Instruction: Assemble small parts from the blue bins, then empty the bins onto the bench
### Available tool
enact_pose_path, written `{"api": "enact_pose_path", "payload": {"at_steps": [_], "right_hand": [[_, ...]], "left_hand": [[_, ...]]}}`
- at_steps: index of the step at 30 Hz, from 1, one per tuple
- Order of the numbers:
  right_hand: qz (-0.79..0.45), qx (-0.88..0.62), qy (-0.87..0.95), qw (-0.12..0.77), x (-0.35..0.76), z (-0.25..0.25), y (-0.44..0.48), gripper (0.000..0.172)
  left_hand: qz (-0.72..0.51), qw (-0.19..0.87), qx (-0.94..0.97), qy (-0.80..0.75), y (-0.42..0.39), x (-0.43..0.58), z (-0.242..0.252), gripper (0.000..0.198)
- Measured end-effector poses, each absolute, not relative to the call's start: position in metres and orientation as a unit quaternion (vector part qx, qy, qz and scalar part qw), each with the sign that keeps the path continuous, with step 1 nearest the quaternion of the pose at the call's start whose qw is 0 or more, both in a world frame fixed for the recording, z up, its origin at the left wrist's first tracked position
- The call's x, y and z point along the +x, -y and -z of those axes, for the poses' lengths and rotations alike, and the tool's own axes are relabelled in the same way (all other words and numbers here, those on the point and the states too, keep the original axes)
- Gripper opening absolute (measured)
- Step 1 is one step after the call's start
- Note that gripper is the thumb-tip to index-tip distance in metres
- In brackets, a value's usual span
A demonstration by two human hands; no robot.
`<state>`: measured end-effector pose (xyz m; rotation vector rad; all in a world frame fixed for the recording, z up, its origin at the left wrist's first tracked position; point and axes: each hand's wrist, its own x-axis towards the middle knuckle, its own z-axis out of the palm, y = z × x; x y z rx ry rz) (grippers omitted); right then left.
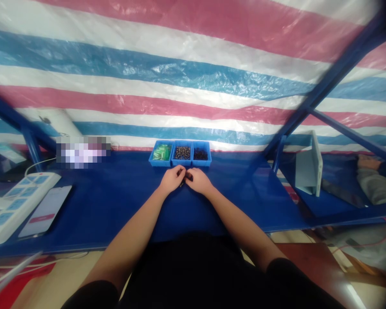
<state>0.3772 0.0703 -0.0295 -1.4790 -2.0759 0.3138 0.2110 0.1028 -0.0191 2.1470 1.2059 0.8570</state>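
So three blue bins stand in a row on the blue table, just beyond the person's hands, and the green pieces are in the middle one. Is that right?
Not quite: the head view shows the green pieces in the left-end bin, not the middle bin. The rest of your statement holds.

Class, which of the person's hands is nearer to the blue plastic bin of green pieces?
Left. The left hand is just in front of the blue plastic bin of green pieces, slightly to its right; the right hand is farther right.
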Motion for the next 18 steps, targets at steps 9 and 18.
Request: {"api": "enact_pose_path", "payload": {"at_steps": [9,18], "right_hand": [[-0.136,-0.537,0.773,0.310,0.3786,0.0302,-0.0706,0.010],[-0.251,-0.530,0.661,0.467,0.3840,0.0365,-0.0757,0.019]], "left_hand": [[-0.309,0.268,0.792,-0.453,-0.1042,0.2109,0.0203,0.025],[-0.309,0.277,0.793,-0.447,-0.1058,0.2099,0.0242,0.028]]}}
